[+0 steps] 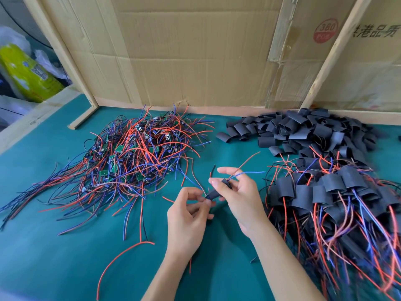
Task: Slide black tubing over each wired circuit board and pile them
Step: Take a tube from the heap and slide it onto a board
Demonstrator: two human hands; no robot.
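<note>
A piece of black tubing sits between my hands above the green mat. My right hand grips the tubing between thumb and fingers; red and blue wires stick out past its fingers. My left hand pinches the wires at the tubing's lower end. The board itself is hidden inside the tubing or behind my fingers. A tangle of bare wired circuit boards lies at the left. Loose black tubing pieces are heaped at the back right. Sleeved boards are piled at the right.
The green mat covers the table. A cardboard wall with wooden battens closes the back. A loose red wire lies near the front. A yellow-green package sits beyond the left edge.
</note>
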